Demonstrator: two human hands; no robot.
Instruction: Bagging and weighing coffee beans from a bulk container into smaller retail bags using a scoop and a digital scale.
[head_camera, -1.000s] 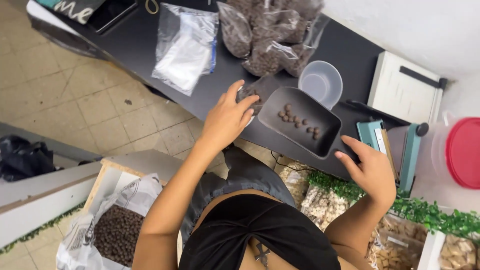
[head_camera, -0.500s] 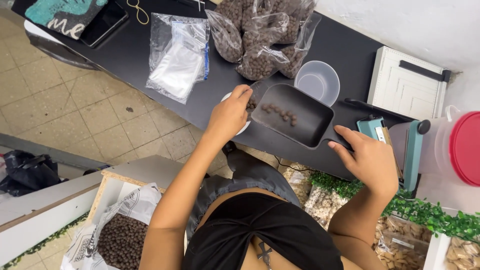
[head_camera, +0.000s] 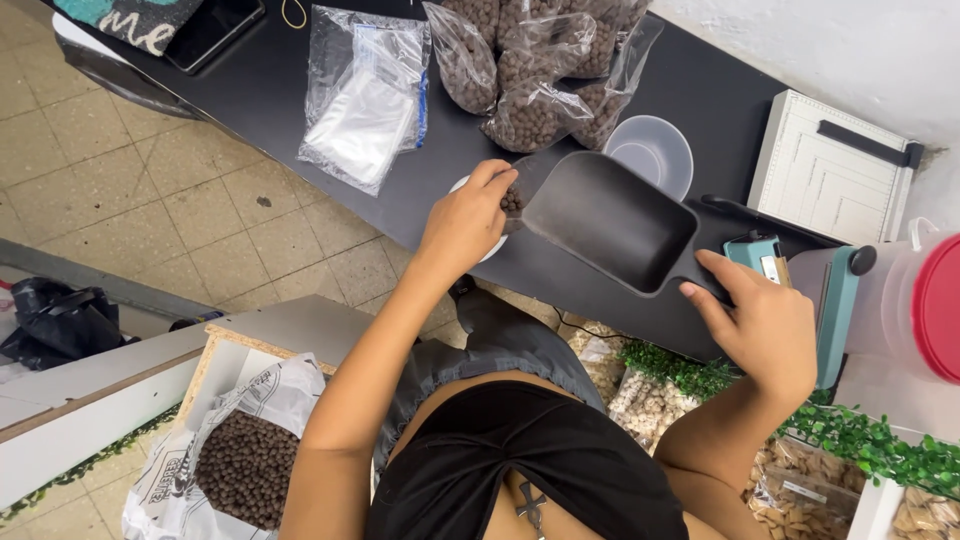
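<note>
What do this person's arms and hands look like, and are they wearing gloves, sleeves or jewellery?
Both arms are bare from shoulder to fingertip: no sleeves, gloves, watch or bracelets show. The left hand and right hand carry no rings that I can see. The person wears a black sleeveless top and grey bottoms.

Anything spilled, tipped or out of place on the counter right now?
Nothing stands out. The black scoop is tilted in the right hand, its lip at the left hand, which holds a few brown pellets over a white dish. No loose pellets show on the black counter; the filled bags lie intact.
</note>
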